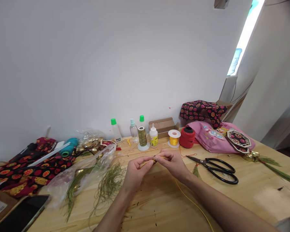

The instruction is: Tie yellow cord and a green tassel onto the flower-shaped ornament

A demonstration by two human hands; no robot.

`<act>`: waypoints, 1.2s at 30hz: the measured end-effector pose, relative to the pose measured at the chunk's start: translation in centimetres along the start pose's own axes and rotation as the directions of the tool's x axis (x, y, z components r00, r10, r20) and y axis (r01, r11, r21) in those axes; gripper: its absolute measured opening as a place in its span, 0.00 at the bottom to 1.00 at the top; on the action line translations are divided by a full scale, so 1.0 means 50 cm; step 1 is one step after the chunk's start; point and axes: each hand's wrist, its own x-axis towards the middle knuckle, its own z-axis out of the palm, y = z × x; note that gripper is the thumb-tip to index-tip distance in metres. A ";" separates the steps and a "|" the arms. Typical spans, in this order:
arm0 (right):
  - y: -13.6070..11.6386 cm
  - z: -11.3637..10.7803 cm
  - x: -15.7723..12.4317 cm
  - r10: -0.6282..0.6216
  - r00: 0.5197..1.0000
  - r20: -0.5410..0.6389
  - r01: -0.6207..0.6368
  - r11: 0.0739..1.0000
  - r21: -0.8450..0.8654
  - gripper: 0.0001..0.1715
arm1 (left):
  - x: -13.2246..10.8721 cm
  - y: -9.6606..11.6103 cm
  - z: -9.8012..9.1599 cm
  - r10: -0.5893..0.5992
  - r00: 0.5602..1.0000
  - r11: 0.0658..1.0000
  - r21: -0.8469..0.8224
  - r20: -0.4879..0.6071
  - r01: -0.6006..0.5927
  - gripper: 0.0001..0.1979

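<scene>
Cord [195, 204], likely light and limp, is pinched in the left grip [139, 169] and right grip [173, 165], best held beside the dark piece [154, 159] (too small to identify).

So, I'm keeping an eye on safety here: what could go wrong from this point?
The yellow cord runs out below the right hand, alongside that arm, so it might snag. The scissors lie near that hand, blades pointing roughly its way; a careless sideways move could meet the tip. Loose green threads lie beside the left hand and might tangle if brushed.
</scene>
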 end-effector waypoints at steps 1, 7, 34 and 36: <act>0.001 0.000 0.000 -0.003 1.000 0.005 0.003 1.000 -0.003 0.13 | 0.000 0.000 0.001 0.012 1.000 1.000 0.013 0.004 -0.012 0.12; 0.004 -0.003 -0.002 -0.097 0.995 -0.020 0.094 0.988 -0.122 0.13 | 0.002 0.002 0.008 0.068 0.997 0.995 0.073 -0.033 -0.065 0.10; 0.018 0.002 0.009 0.318 0.948 -0.011 -0.296 0.893 0.341 0.13 | 0.015 -0.038 -0.006 -0.021 1.000 1.000 -0.008 -0.019 0.021 0.12; 0.018 0.003 0.009 0.308 0.951 -0.006 -0.288 0.895 0.340 0.13 | 0.015 -0.035 -0.005 0.003 0.999 0.999 0.050 -0.048 -0.001 0.12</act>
